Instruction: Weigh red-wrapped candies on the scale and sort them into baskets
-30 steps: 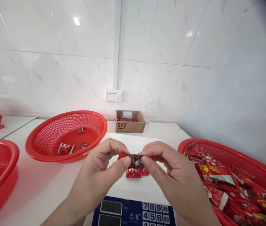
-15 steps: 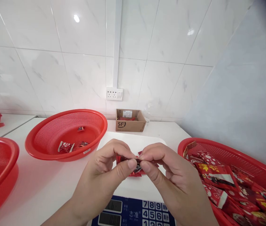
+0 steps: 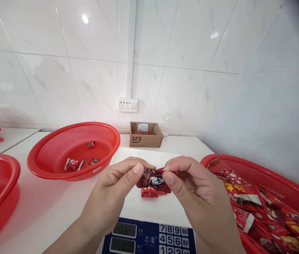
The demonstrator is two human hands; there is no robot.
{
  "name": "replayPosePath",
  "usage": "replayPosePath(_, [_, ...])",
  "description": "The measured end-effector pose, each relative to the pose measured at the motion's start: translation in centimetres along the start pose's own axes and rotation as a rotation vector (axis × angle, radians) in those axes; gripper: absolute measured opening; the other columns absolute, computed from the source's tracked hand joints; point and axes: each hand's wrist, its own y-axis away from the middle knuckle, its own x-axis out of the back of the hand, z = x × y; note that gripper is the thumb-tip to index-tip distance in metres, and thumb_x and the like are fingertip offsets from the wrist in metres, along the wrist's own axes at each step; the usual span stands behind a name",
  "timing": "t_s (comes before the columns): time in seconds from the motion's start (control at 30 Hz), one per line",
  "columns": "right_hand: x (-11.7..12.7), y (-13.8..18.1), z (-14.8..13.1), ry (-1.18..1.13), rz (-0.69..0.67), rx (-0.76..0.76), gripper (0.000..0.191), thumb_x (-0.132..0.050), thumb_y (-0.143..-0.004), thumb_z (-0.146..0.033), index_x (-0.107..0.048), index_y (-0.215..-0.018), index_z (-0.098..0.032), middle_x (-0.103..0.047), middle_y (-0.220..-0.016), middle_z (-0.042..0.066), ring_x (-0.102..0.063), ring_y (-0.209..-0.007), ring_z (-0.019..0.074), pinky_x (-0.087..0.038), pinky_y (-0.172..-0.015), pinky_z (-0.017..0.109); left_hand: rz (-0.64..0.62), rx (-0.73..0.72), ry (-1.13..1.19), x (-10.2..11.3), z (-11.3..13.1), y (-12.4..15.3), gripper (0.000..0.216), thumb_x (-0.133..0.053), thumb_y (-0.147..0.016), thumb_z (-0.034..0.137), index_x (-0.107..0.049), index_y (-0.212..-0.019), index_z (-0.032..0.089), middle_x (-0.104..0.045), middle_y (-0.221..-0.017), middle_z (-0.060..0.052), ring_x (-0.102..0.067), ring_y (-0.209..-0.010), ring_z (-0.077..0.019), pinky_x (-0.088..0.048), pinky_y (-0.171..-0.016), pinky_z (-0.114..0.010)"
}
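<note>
A small dark-red snack packet (image 3: 153, 179) with black and white lettering is stretched between my two hands. My left hand (image 3: 112, 188) pinches its left end between thumb and forefinger. At the right end, my right hand (image 3: 197, 194) has thumb and fingers closed on it. Just below and behind lies a bright red packet (image 3: 149, 192) on the white pan (image 3: 144, 211) of a digital scale. The scale's blue panel (image 3: 149, 240) with number keys and two displays is in front, partly covered by my wrists.
A red mesh basket (image 3: 40, 173) with a few packets stands at left; another red basket (image 3: 14, 165) is nearer. At right, a red basket (image 3: 247, 162) is heaped with packets. A cardboard box (image 3: 146, 141) sits by the tiled wall, beside clear plastic (image 3: 166, 123).
My hands have moved apart and the packet now shows its lettered face flat between them. Before, they pinched it close together. More of the red packet on the scale is visible.
</note>
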Motion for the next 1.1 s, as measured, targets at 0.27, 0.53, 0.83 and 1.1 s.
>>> replayPosePath(0.27, [0.15,0.04,0.30,0.022,-0.016,0.034,0.008,-0.061,-0.086,-0.025,-0.061,-0.078,-0.027,-0.062,-0.071,-0.006,-0.060,-0.060,0.0074,-0.050,-0.052,0.015,-0.071,-0.040,-0.087,0.33,-0.17,0.28,0.010,-0.070,-0.081,0.027,-0.070,-0.090,0.031,-0.065,-0.083,0.005,-0.058,-0.079,-0.0084,-0.049,-0.074,-0.017])
replayPosePath(0.53, [0.20,0.41,0.60,0.019,-0.124,0.070,0.010,-0.066,-0.083,-0.026,-0.061,-0.090,-0.032,-0.060,-0.084,-0.006,-0.057,-0.077,0.0094,-0.049,-0.066,0.019,-0.068,-0.144,-0.095,0.14,-0.32,0.38,0.010,-0.065,-0.083,0.019,-0.068,-0.084,0.028,-0.063,-0.088,0.002,-0.059,-0.084,-0.0118,-0.052,-0.073,-0.020])
replayPosePath(0.83, [-0.05,0.49,0.48,-0.100,-0.177,0.023,0.011,-0.059,-0.086,-0.018,-0.060,-0.086,-0.029,-0.055,-0.084,-0.005,-0.054,-0.080,0.0097,-0.048,-0.067,0.019,-0.062,-0.186,-0.106,-0.20,-0.07,0.60,0.014,-0.063,-0.083,0.013,-0.067,-0.079,0.025,-0.062,-0.087,0.001,-0.058,-0.083,-0.0115,-0.051,-0.071,-0.020])
replayPosePath(1.1, [0.09,0.52,0.68,-0.179,-0.079,0.002,0.010,-0.059,-0.087,-0.020,-0.062,-0.085,-0.029,-0.056,-0.083,-0.003,-0.055,-0.075,0.0099,-0.048,-0.060,0.018,-0.089,-0.116,0.033,0.46,-0.28,0.47,0.006,-0.066,-0.084,0.028,-0.069,-0.089,0.027,-0.064,-0.088,0.000,-0.059,-0.085,-0.0130,-0.051,-0.073,-0.021])
